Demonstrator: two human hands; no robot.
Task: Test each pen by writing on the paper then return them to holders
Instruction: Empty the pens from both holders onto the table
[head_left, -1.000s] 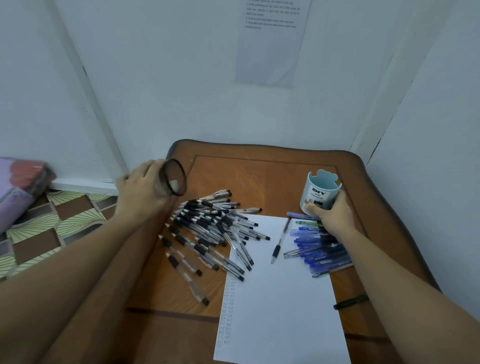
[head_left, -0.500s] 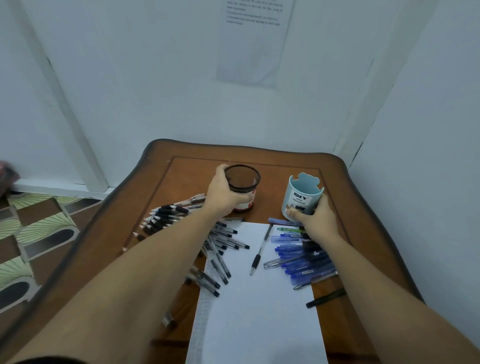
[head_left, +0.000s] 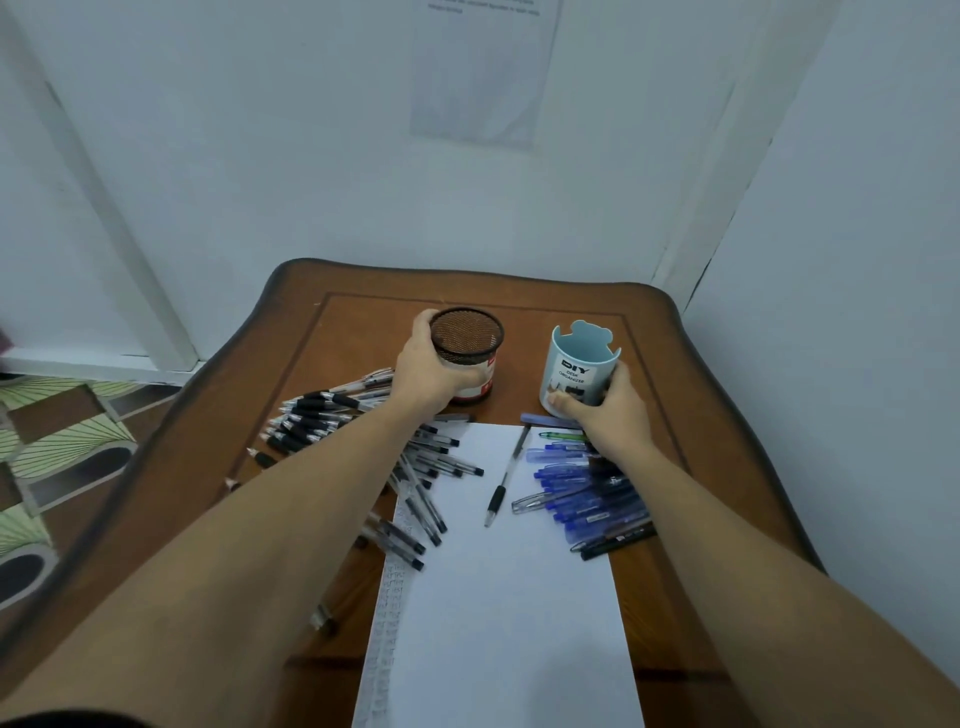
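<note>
**Holders in hand, pens loose**

My left hand (head_left: 431, 374) grips the black wire-mesh cup (head_left: 467, 338), my right hand (head_left: 613, 410) the pale-blue plastic organiser (head_left: 576, 364) — both upright beyond the white paper sheet (head_left: 509, 597). Risk: my left forearm, over the heap of black-grip pens (head_left: 322, 415), may sweep some off the brown wooden table (head_left: 363, 312).

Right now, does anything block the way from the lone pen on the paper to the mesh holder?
Nothing visible does. The pen lies alone on the paper; the left hand grips the mesh holder by its side, mouth open.
</note>
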